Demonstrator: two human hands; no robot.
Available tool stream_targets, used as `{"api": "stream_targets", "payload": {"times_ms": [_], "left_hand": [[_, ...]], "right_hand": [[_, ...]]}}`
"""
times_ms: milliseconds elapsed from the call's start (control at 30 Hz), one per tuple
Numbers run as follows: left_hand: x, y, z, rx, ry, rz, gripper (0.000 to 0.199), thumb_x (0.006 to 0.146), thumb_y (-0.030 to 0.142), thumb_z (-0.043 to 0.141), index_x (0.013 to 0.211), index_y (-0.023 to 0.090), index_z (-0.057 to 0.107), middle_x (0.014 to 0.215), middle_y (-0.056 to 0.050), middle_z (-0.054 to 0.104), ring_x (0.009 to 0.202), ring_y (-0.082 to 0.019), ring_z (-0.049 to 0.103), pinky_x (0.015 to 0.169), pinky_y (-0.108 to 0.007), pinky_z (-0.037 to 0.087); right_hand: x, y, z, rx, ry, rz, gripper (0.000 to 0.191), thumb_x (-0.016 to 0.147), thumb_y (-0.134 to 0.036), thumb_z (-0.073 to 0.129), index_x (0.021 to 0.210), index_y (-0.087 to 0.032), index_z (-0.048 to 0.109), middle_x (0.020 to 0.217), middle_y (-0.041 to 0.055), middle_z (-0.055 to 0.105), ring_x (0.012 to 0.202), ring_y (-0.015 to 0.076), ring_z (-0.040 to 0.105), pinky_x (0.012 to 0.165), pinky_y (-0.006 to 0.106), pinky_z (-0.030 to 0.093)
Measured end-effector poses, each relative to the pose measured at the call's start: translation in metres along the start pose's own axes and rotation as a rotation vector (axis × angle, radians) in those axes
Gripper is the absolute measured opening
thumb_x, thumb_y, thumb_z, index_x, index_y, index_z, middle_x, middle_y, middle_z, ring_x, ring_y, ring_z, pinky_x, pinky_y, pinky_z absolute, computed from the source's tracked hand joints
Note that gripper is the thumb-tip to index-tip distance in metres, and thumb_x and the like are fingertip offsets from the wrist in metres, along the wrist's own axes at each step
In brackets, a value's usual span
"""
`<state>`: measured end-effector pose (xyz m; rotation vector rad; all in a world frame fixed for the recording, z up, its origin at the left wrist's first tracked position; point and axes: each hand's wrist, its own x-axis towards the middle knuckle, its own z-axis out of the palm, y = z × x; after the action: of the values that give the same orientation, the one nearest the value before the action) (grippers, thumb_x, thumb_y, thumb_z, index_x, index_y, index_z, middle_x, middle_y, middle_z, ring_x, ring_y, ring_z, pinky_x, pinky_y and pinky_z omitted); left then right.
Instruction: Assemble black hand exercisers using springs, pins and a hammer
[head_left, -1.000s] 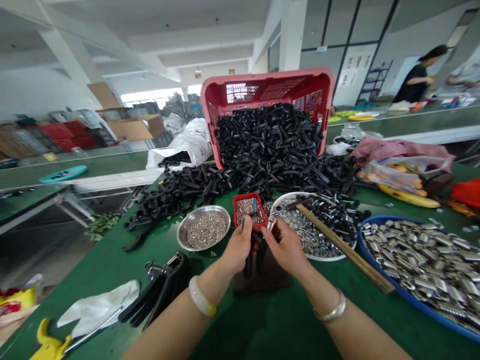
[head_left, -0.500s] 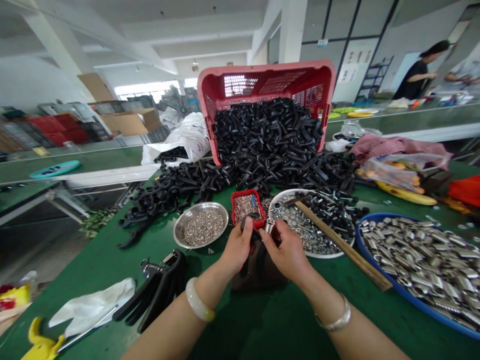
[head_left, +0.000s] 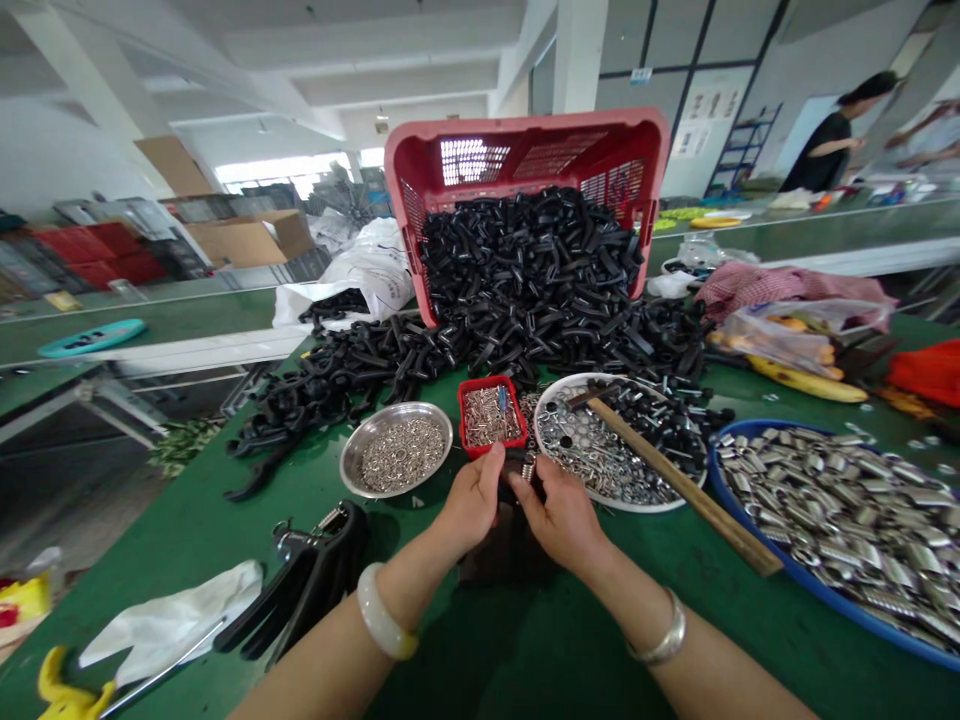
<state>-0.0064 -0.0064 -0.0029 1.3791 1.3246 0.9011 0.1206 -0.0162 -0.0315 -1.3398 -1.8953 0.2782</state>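
Note:
Over the middle of the green table (head_left: pixel 420 650) my two hands meet at the fingertips. My left hand (head_left: pixel 469 505) is closed on a black plastic handle (head_left: pixel 514 458), mostly covered by the fingers. In the pinched fingers of my right hand (head_left: pixel 566 515) is a small metal coil spring (head_left: pixel 529 467), held upright against the handle's top. A dark block (head_left: pixel 499 565) lies under both hands. Just beyond them stands a red box (head_left: pixel 462 410) of small metal pins. A metal bowl (head_left: pixel 345 470) of small rings is nearest my left forearm.
A wooden-handled hammer (head_left: pixel 667 475) lies across a white tray (head_left: pixel 645 506) of bolts and nuts. To the right is a blue tub (head_left: pixel 718 485) of metal springs. Black handles (head_left: pixel 525 260) spill from a red crate (head_left: pixel 525 127). Assembled hand grips (head_left: pixel 300 580) and a yellow-handled tool (head_left: pixel 67 690) lie left.
The spring has come closer to the black handle and now sits against it. Both hands have drawn slightly together, and the view has shifted a little.

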Motion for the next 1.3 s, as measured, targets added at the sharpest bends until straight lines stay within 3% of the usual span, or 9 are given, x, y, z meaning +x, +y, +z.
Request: {"api": "stream_targets", "payload": {"times_ms": [233,400,567,633,733,800,900,1033,1300], "left_hand": [[0.003,-0.008,-0.005,0.198,0.001,0.209,0.047,0.085,0.048,0.026,0.068,0.017,0.056,0.071,-0.005,0.062,0.07,-0.018,0.056,0.068,-0.028,0.041],[0.008,-0.013,-0.005,0.494,-0.02,0.201,0.053,0.081,0.057,0.028,0.1,0.013,0.053,0.089,-0.012,0.062,0.083,-0.025,0.058,0.074,-0.034,0.042],[0.006,-0.013,0.002,0.848,0.063,0.283,0.103,0.049,0.073,0.055,0.127,0.009,0.033,0.129,-0.022,0.039,0.119,-0.037,0.035,0.095,-0.044,0.028],[0.006,-0.017,0.005,0.931,0.078,0.287,0.109,0.045,0.073,0.057,0.129,0.009,0.03,0.131,-0.022,0.037,0.12,-0.038,0.033,0.097,-0.045,0.025],[0.009,-0.026,0.005,0.993,0.107,0.249,0.101,0.052,0.072,0.053,0.128,0.009,0.032,0.125,-0.02,0.043,0.114,-0.036,0.039,0.094,-0.045,0.03],[0.013,-0.029,0.001,0.992,0.097,0.247,0.098,0.052,0.072,0.053,0.126,0.011,0.034,0.121,-0.017,0.047,0.11,-0.033,0.043,0.091,-0.043,0.034],[0.019,-0.031,-0.009,0.989,0.037,0.289,0.095,0.049,0.07,0.056,0.123,0.014,0.037,0.113,-0.013,0.052,0.103,-0.03,0.048,0.087,-0.039,0.038],[0.028,-0.033,-0.016,1.074,-0.076,0.414,0.099,0.044,0.073,0.057,0.123,0.015,0.039,0.116,-0.014,0.051,0.106,-0.03,0.046,0.092,-0.039,0.034],[0.039,-0.04,-0.013,1.168,-0.278,0.518,0.112,0.037,0.079,0.054,0.127,0.016,0.038,0.125,-0.015,0.045,0.113,-0.033,0.04,0.098,-0.045,0.027]], "right_hand": [[0.002,0.001,-0.001,0.127,-0.205,-0.005,0.023,0.088,-0.033,0.034,0.09,-0.016,0.05,0.083,0.012,0.062,0.078,0.021,0.058,0.069,0.032,0.043],[0.011,0.014,0.007,0.326,-0.259,0.109,0.023,0.085,-0.036,0.039,0.081,-0.017,0.053,0.08,0.0078,0.061,0.078,0.0192,0.057,0.075,0.033,0.041],[0.023,0.015,0.019,0.833,-0.199,0.536,0.03,0.079,-0.047,0.047,0.082,-0.018,0.054,0.071,0.0002,0.059,0.069,0.0144,0.056,0.066,0.028,0.044],[0.023,0.012,0.022,0.987,-0.211,0.721,0.029,0.075,-0.047,0.052,0.082,-0.018,0.053,0.065,-0.0021,0.057,0.061,0.0126,0.054,0.06,0.026,0.045],[0.018,0.012,0.025,1.144,-0.245,0.731,0.032,0.073,-0.046,0.055,0.09,-0.019,0.054,0.074,-0.0001,0.061,0.069,0.0126,0.058,0.067,0.026,0.046],[0.019,0.018,0.021,1.023,-0.345,0.642,0.035,0.076,-0.049,0.049,0.091,-0.018,0.055,0.079,0.0029,0.063,0.074,0.0145,0.059,0.071,0.028,0.045],[0.04,0.029,0.007,0.358,-0.551,0.421,0.048,0.083,-0.053,0.033,0.08,-0.015,0.061,0.078,0.0094,0.065,0.078,0.0201,0.061,0.074,0.033,0.045],[0.094,0.033,0.002,-0.555,-0.507,0.049,0.039,0.089,-0.034,0.03,0.092,-0.015,0.063,0.1,0.0146,0.064,0.095,0.0249,0.058,0.078,0.036,0.043],[0.15,0.031,0.051,-0.652,-0.691,-0.05,0.021,0.075,-0.022,0.054,0.087,-0.012,0.068,0.097,0.0175,0.066,0.094,0.027,0.059,0.078,0.034,0.044]]}}
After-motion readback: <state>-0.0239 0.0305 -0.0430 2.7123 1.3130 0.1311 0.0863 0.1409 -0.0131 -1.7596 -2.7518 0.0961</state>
